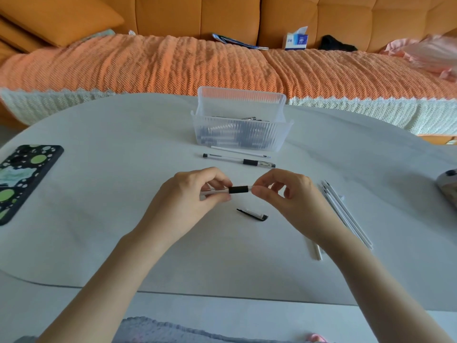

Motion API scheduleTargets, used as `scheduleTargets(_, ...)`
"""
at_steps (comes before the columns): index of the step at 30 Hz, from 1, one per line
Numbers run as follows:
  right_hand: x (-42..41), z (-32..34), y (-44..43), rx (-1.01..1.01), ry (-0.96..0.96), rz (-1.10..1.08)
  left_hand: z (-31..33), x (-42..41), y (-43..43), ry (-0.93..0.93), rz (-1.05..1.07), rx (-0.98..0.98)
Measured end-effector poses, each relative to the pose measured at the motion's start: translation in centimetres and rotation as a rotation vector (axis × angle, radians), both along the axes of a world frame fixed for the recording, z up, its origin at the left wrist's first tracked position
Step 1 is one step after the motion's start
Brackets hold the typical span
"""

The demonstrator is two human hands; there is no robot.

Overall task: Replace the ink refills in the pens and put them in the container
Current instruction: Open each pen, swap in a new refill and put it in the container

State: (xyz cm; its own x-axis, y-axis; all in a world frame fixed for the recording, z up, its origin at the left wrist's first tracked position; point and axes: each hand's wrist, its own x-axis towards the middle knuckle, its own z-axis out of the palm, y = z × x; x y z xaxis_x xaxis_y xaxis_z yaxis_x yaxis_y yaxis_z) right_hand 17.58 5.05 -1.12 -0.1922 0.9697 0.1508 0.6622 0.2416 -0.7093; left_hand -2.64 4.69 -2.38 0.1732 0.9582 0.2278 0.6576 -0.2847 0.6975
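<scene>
So this one's sitting somewhere in the middle of the job, I'd say. The left hand (195, 191) is gripping the clear barrel of a pen (238, 189), fingers curled round it, and the right hand (289, 191) is pinching the tip end just past the black rubber grip between thumb and fingertips, with both hands holding it a little above the table (123, 194). Looks to me like the tip section is getting unscrewed or screwed back on, but I can't tell which, and I can't see whether a refill is sitting inside. The pen's cap (252, 214) is lying off on the table just below the hands, so this pen isn't finished either way. The ribbed clear container (222, 134) at the far side is already holding a bunch of pens (249, 118), so I'm guessing a fair share is done. Lying right in front of it are one more capped pen (238, 160) and a single loose refill (241, 151) beside it; no telling if that refill is a used one or a fresh one. A handful of white refills (346, 214) is lying to the right of the right hand. So what's left, as I'm reading it: closing up this pen, capping it, dropping it in, then probably dealing with that last one.
</scene>
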Motion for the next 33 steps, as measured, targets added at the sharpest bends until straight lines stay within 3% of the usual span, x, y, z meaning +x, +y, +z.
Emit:
scheduleTargets(10,0.6,-1.3,0.0,-0.072,-0.258,0.108,0.4,-1.1,0.4,-0.005,0.079,-0.005)
scheduleTargets(22,1.9,0.1,0.9,-0.011,0.177,-0.006,0.7,-1.1,0.2,-0.059,0.078,-0.037)
scheduleTargets(33,0.6,0.2,0.3,0.021,0.192,0.045,0.7,-0.5,0.0,-0.08,0.026,-0.064)
